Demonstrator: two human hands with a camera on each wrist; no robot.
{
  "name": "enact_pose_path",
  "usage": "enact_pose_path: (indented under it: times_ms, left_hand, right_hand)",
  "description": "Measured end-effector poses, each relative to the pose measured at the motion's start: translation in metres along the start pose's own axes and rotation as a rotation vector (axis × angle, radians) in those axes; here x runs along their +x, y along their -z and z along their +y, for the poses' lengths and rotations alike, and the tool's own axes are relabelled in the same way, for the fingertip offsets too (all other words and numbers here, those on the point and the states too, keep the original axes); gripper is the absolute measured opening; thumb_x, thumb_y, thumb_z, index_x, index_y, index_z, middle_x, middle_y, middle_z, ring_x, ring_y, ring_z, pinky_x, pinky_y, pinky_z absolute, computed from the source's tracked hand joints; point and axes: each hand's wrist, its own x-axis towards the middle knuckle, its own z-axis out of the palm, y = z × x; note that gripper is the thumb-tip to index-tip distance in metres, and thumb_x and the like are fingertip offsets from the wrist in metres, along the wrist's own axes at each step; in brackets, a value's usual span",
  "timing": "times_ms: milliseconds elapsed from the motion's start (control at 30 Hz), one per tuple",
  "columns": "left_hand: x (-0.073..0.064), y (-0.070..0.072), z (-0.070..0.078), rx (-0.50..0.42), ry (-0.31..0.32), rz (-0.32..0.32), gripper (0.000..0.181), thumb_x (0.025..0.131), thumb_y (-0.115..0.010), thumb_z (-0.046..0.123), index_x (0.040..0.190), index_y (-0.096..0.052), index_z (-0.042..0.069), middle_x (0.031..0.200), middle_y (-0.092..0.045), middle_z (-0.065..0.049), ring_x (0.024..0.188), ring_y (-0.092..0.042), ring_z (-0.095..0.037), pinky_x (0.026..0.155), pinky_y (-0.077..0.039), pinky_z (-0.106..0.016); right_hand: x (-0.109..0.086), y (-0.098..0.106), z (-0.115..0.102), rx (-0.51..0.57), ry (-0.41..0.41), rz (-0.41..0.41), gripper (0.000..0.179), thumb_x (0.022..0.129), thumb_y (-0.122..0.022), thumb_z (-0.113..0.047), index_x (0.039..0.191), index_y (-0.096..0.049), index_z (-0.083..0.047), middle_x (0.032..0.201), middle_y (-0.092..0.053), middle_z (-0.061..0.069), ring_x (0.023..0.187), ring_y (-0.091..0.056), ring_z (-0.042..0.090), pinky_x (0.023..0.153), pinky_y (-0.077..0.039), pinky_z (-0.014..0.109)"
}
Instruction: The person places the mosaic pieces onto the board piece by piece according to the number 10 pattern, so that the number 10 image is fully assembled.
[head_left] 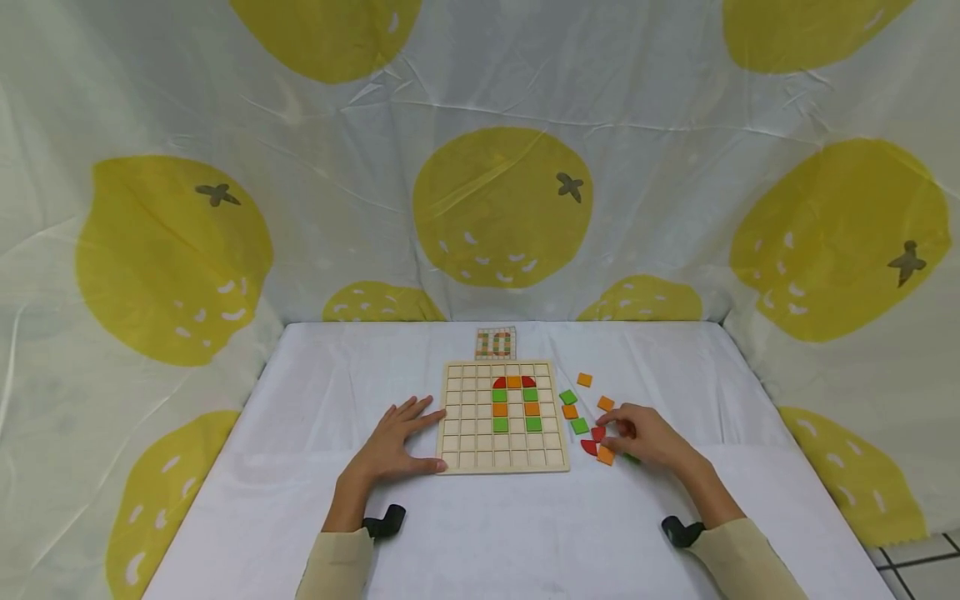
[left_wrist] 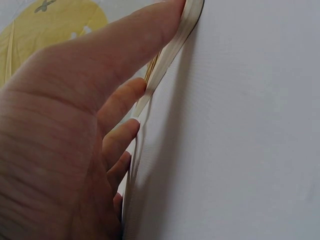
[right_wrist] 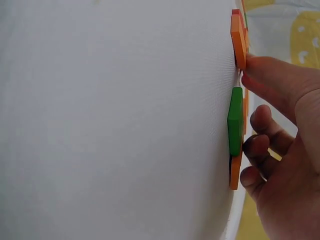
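Note:
A pale wooden grid board (head_left: pixel 465 444) lies flat with red, orange and green tiles forming an arch. My left hand (head_left: pixel 393 442) rests at its left edge, fingers spread, thumb (head_left: pixel 431 466) on the near left corner; the left wrist view shows the fingertips (left_wrist: pixel 135 87) along the board's rim. At the right, my right hand (head_left: pixel 651 435) is low among loose tiles, with thumb and index finger pinching a small red tile (head_left: pixel 597 433). An orange square tile (head_left: pixel 605 455) lies by the thumb, and a green tile (right_wrist: pixel 235 121) under the hand. Another red quarter-circle (head_left: pixel 589 447) lies alongside.
Several more orange and green tiles (head_left: pixel 580 426) are scattered right of the board. Behind the board lies a small pattern card (head_left: pixel 496 342) with a coloured grid. A white cloth (head_left: pixel 517 533) covers the table, and a lemon-print curtain (head_left: pixel 337 208) surrounds its back and sides.

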Motion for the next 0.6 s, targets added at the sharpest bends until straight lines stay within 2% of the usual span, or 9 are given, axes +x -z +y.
enact_pose_path:
  times_ms: [400,600]
  left_hand:
    - [-0.0013,0.0008,0.0008,-0.012,-0.012,0.009,0.092,0.074,-0.078,0.070,0.153,-0.052,0.030,0.167,-0.036,-0.006,0.158,-0.024,-0.037,0.127,-0.014,-0.064]
    - [-0.0005,0.0015,0.0021,-0.011,-0.014,0.011,0.090,0.075,-0.079,0.068,0.152,-0.054,0.028,0.166,-0.037,-0.008,0.157,-0.026,-0.038,0.126,-0.015,-0.065]
  right_hand:
    - [0.0044,-0.0034,-0.0044,0.025,0.013,0.016,0.021,0.088,-0.082,-0.030,0.108,-0.078,-0.023,0.078,-0.053,-0.005,0.075,-0.051,0.013,0.061,-0.041,0.023]
    - [0.0053,-0.0037,-0.0049,0.028,0.036,0.023,0.020,0.088,-0.083,-0.025,0.107,-0.078,-0.023,0.077,-0.052,-0.006,0.073,-0.050,0.011,0.061,-0.041,0.022]
